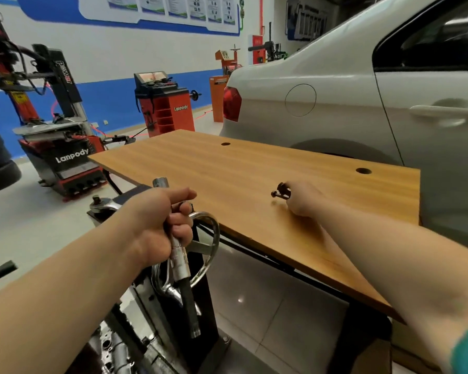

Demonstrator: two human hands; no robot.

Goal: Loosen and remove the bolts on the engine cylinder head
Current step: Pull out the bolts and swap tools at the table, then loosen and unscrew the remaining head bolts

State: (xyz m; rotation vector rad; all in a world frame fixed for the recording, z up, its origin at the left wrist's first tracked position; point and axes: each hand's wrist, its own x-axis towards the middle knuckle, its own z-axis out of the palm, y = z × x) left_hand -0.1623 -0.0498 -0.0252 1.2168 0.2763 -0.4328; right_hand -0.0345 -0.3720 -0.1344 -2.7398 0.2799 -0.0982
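Note:
My left hand [162, 222] grips a socket wrench [179, 261] upright, its silver socket end sticking up above my fist and its black handle hanging below. My right hand [304, 198] reaches over the wooden table [227, 168] and holds dark bolts [281, 190] at its fingertips, just above the tabletop. At the bottom left, part of the engine cylinder head [114, 352] shows, mostly cut off by the frame edge.
A chrome handwheel [210, 238] on a black engine stand sits under my left hand. A white car [362, 103] stands close behind the table. A tyre changer [54, 147] and a red wheel balancer [165, 103] stand at the back left.

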